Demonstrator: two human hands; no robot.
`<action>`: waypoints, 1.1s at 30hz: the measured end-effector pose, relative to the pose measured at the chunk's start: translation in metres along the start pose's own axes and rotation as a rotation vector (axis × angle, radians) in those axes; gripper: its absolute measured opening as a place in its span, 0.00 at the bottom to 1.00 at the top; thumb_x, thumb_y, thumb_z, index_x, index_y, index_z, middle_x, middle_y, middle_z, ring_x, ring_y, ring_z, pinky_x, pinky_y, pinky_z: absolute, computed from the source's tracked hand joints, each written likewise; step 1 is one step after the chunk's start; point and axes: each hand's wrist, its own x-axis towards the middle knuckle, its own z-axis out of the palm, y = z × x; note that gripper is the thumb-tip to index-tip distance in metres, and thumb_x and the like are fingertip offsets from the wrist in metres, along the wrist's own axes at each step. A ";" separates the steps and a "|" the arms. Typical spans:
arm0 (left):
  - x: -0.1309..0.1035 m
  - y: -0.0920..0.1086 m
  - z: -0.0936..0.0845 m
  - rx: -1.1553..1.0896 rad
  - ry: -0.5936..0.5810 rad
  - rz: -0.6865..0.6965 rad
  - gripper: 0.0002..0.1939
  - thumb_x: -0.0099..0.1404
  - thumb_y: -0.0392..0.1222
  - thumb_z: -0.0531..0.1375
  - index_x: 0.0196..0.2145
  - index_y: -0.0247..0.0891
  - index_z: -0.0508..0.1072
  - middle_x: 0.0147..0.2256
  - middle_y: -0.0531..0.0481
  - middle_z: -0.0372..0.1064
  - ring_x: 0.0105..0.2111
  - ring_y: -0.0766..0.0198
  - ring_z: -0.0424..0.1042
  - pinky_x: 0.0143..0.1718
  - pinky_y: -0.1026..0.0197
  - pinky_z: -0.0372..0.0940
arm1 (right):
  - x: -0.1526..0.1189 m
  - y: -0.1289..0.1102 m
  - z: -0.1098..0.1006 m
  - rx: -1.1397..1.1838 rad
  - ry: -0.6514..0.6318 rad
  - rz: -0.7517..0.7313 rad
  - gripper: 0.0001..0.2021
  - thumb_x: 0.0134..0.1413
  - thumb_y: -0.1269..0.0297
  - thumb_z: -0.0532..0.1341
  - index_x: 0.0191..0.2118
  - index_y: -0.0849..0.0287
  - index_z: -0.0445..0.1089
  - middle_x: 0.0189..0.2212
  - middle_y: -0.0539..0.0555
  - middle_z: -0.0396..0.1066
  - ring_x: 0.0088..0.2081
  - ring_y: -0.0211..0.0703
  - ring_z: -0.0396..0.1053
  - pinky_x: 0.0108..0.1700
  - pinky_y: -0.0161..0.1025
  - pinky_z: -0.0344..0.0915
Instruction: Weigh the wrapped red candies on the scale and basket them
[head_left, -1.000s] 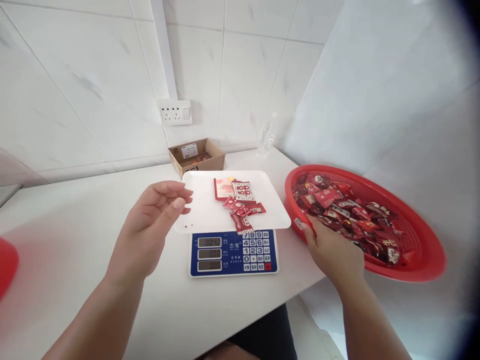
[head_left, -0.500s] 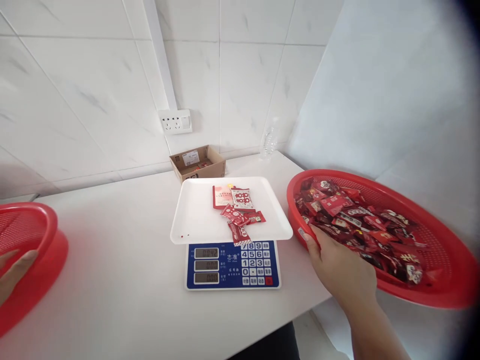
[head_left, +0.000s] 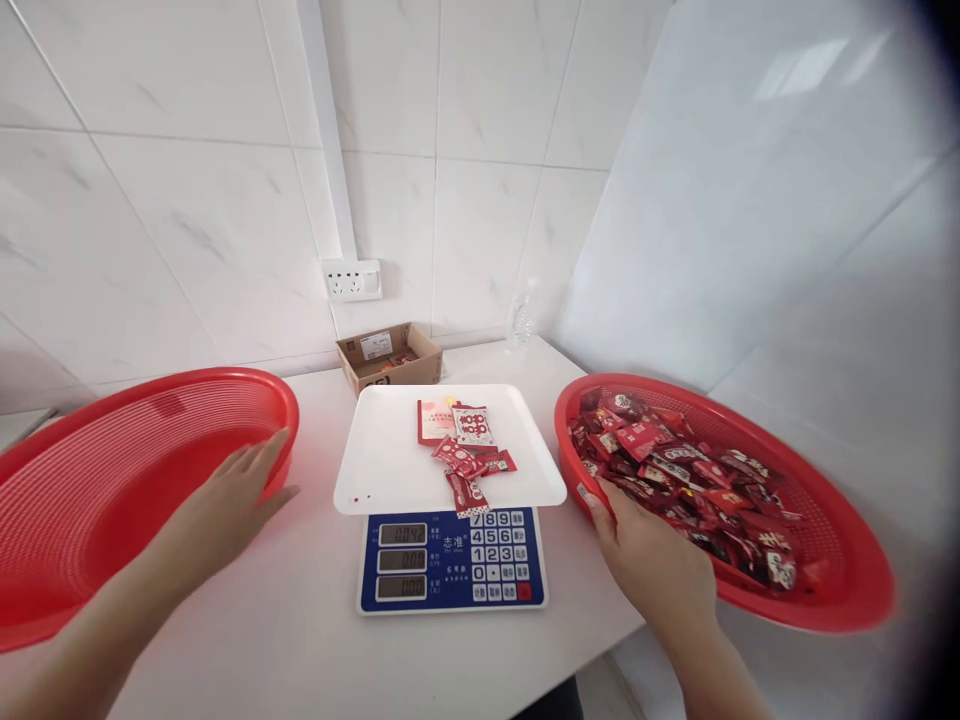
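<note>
My right hand (head_left: 652,550) is closed around the near left rim of a red plastic basket (head_left: 862,570) filled with red-wrapped sweets (head_left: 675,460). My left hand (head_left: 232,500) lies at the right side of another red basket (head_left: 45,480), its fingers stretched along the inside of the rim and its thumb apart. Between the baskets stands a blue and white digital scale (head_left: 454,575). Its white tray (head_left: 375,450) carries several wrapped sweets (head_left: 466,490), a white packet with red characters (head_left: 474,426) and a red-edged card (head_left: 433,422).
An open cardboard box (head_left: 390,370) with some small packets inside stands behind the scale. A clear plastic bottle (head_left: 523,318) is at the back corner of the white table (head_left: 315,650). On the tiled wall is a socket (head_left: 352,280).
The left basket and my left hand have come right, nearer the scale, and more of both shows. My right hand keeps its hold on the full basket. The view has shifted slightly.
</note>
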 end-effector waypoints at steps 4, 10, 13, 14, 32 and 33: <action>-0.010 0.011 0.072 0.365 -0.393 0.158 0.17 0.67 0.44 0.61 0.53 0.45 0.76 0.61 0.43 0.69 0.69 0.44 0.50 0.68 0.37 0.39 | 0.001 -0.002 -0.001 -0.002 -0.007 -0.005 0.26 0.70 0.56 0.43 0.61 0.60 0.69 0.46 0.63 0.80 0.41 0.60 0.80 0.35 0.49 0.74; -0.024 0.015 0.154 0.626 -0.894 0.398 0.28 0.64 0.35 0.63 0.61 0.42 0.68 0.64 0.43 0.64 0.65 0.51 0.60 0.66 0.47 0.56 | -0.001 -0.004 -0.003 -0.006 -0.002 0.001 0.26 0.70 0.57 0.42 0.61 0.59 0.69 0.47 0.63 0.80 0.42 0.57 0.80 0.37 0.47 0.74; -0.022 0.008 0.167 0.727 -0.899 0.474 0.31 0.60 0.22 0.55 0.60 0.37 0.69 0.62 0.40 0.66 0.64 0.51 0.63 0.63 0.47 0.61 | -0.002 -0.004 -0.004 -0.010 0.004 -0.004 0.25 0.70 0.58 0.44 0.60 0.59 0.70 0.45 0.62 0.81 0.41 0.55 0.80 0.37 0.45 0.74; -0.021 0.006 0.167 0.747 -0.886 0.498 0.32 0.58 0.21 0.54 0.59 0.37 0.70 0.61 0.42 0.68 0.63 0.52 0.64 0.62 0.49 0.62 | -0.002 -0.004 -0.004 -0.009 0.008 -0.007 0.25 0.70 0.59 0.44 0.61 0.59 0.70 0.45 0.62 0.81 0.41 0.55 0.80 0.38 0.45 0.74; 0.008 0.026 0.011 1.067 -0.232 0.158 0.27 0.70 0.47 0.49 0.59 0.31 0.69 0.63 0.32 0.64 0.67 0.35 0.54 0.60 0.32 0.60 | 0.002 0.000 -0.002 0.112 0.005 -0.064 0.26 0.69 0.61 0.46 0.64 0.68 0.65 0.53 0.69 0.75 0.51 0.65 0.75 0.47 0.57 0.72; 0.005 0.024 0.016 1.047 -0.294 0.161 0.27 0.70 0.48 0.49 0.60 0.33 0.69 0.64 0.34 0.63 0.67 0.37 0.54 0.60 0.33 0.60 | 0.003 -0.003 -0.004 0.122 0.015 -0.090 0.26 0.68 0.62 0.47 0.65 0.69 0.63 0.58 0.69 0.70 0.57 0.64 0.71 0.53 0.57 0.69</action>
